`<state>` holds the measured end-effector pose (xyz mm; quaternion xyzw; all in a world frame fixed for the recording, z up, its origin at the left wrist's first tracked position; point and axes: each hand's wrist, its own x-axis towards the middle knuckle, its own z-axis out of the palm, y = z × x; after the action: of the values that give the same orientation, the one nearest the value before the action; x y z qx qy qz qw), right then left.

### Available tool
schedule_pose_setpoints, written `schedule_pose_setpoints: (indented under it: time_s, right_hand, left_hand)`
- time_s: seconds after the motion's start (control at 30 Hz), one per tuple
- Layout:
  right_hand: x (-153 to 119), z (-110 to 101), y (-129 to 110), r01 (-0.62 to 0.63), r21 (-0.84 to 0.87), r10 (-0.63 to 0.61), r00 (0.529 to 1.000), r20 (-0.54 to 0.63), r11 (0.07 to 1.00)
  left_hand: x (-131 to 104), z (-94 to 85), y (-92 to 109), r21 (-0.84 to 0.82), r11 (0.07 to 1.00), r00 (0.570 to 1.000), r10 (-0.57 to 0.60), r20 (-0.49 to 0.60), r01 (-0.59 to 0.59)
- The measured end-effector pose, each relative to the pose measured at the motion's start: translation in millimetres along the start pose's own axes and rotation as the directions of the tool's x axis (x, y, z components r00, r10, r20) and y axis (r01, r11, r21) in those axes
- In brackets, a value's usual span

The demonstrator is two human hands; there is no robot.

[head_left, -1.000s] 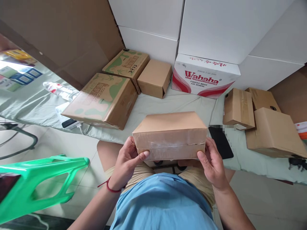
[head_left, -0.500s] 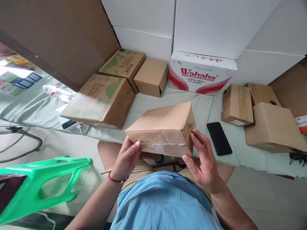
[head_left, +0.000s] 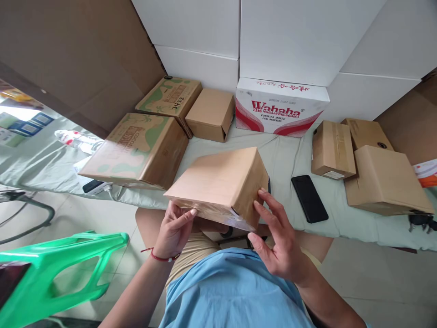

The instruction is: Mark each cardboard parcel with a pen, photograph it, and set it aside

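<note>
A plain brown cardboard box [head_left: 211, 175] with clear tape on its near side sits tilted at the front edge of the cloth-covered surface. My left hand [head_left: 177, 225], a red cord around its wrist, is closed on the box's near left edge, thumb in front. On the right, my right hand [head_left: 278, 234] has its fingers spread, the fingertips resting against the box's right end. The right thumb stands apart from those fingers, close to the lower near corner. The box's underside and far side are hidden.
Two green-printed cartons [head_left: 119, 148] and a small brown box [head_left: 210, 111] stand behind left. At the back is a white-and-red Wahaba-style water carton [head_left: 280, 111]. A black phone [head_left: 309, 198] lies right, near several brown boxes [head_left: 385, 177]. A green stool [head_left: 44, 269] stands lower left.
The box has turned, shifted slightly left and tipped, showing more of its right end. My right hand has moved left with it and its fingers have loosened from the near corner.
</note>
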<state>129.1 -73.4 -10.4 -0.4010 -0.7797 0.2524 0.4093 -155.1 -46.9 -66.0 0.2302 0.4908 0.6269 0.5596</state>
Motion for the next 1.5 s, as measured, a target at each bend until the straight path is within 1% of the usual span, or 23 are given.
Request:
schedule_pose_setpoints:
  time_s: [0.1,0.17,0.23,0.3,0.33,0.37,0.4,0.43,0.47,0.53,0.6,0.67,0.77,0.83,0.9,0.97,1.07,1.13,1.2,1.3,1.4,1.5]
  right_hand:
    - [-8.3,-2.3,9.4,-0.106,0.219,0.113,0.993,-0.018,0.97]
    - [-14.0,-0.6,17.5,-0.193,0.374,0.228,0.972,-0.051,0.907]
    - [-16.8,1.6,24.8,-0.286,0.5,0.364,0.929,-0.064,0.817]
    - [-16.1,1.5,30.4,-0.386,0.591,0.498,0.867,-0.03,0.708]
    - [-14.9,0.0,32.5,-0.433,0.617,0.55,0.835,-0.001,0.657]
    - [-13.7,-2.3,34.4,-0.472,0.628,0.589,0.808,0.028,0.619]
    - [-12.7,-5.2,35.9,-0.503,0.624,0.612,0.789,0.048,0.598]
    - [-12.1,-8.4,37.1,-0.52,0.61,0.622,0.781,0.056,0.598]
    - [-11.9,-11.5,37.9,-0.524,0.591,0.622,0.782,0.049,0.613]
    - [-12.7,-15.6,38.4,-0.504,0.557,0.601,0.8,0.012,0.66]
    - [-14.0,-14.9,38.3,-0.476,0.544,0.574,0.819,-0.012,0.691]
    - [-15.4,-8.4,40.1,-0.451,0.565,0.561,0.827,-0.025,0.691]
    - [-17.1,8.5,51.1,-0.409,0.633,0.576,0.815,-0.071,0.657]
    - [-17.2,19.8,63.2,-0.374,0.656,0.584,0.802,-0.126,0.655]
    - [-16.1,27.8,75.2,-0.341,0.644,0.569,0.802,-0.181,0.685]
    - [-14.1,32.1,83.1,-0.312,0.596,0.525,0.821,-0.223,0.74]
    - [-10.7,35.5,84.6,-0.262,0.492,0.427,0.866,-0.259,0.83]
    - [-9.0,37.2,81.7,-0.222,0.463,0.377,0.884,-0.275,0.858]
    - [-7.9,37.8,78.7,-0.185,0.493,0.353,0.895,-0.273,0.85]
    - [-6.9,34.7,76.4,-0.179,0.555,0.346,0.914,-0.211,0.812]
    - [-6.8,29.3,75.3,-0.191,0.566,0.326,0.934,-0.148,0.802]
    - [-10.4,26.9,74.8,-0.182,0.549,0.299,0.945,-0.13,0.816]
  left_hand:
    - [1.4,-1.7,-1.0,0.066,0.991,0.993,0.117,0.022,-0.119]
    - [0.7,-3.4,-2.1,0.131,0.974,0.982,0.181,0.051,-0.187]
    - [-2.4,-5.3,-2.6,0.229,0.935,0.963,0.261,0.066,-0.269]
    - [-8.3,-6.6,-0.9,0.333,0.866,0.926,0.367,0.083,-0.373]
    - [-12.1,-6.9,1.1,0.373,0.826,0.904,0.413,0.108,-0.422]
    - [-16.2,-7.0,3.9,0.397,0.794,0.886,0.44,0.147,-0.46]
    - [-20.3,-7.0,7.3,0.404,0.78,0.878,0.435,0.199,-0.478]
    - [-24.2,-6.8,11.3,0.392,0.787,0.878,0.404,0.256,-0.476]
    - [-27.5,-6.7,15.6,0.363,0.813,0.882,0.353,0.312,-0.454]
    - [-31.5,-6.8,24.0,0.277,0.884,0.882,0.249,0.4,-0.376]
    - [-31.4,-7.3,30.6,0.191,0.93,0.877,0.206,0.435,-0.313]
    - [-27.1,-8.3,34.6,0.171,0.935,0.876,0.212,0.433,-0.31]
    - [-16.1,-9.9,35.9,0.21,0.914,0.868,0.228,0.44,-0.347]
    - [-9.3,-9.6,33.7,0.225,0.913,0.854,0.199,0.482,-0.34]
    - [-5.1,-7.6,29.8,0.225,0.928,0.858,0.156,0.489,-0.296]
    - [-4.0,-4.7,25.5,0.224,0.942,0.894,0.134,0.429,-0.248]
    - [-4.8,-1.8,22.7,0.239,0.947,0.955,0.152,0.254,-0.214]
    - [-5.0,-2.0,24.3,0.284,0.939,0.974,0.154,0.164,-0.197]
    - [-3.7,-3.8,26.9,0.309,0.931,0.978,0.159,0.137,-0.194]
    - [2.2,-8.1,26.8,0.291,0.927,0.967,0.192,0.17,-0.235]
    - [12.7,-13.4,19.0,0.29,0.906,0.947,0.268,0.175,-0.31]
    - [22.5,-20.0,6.6,0.339,0.863,0.927,0.347,0.14,-0.374]
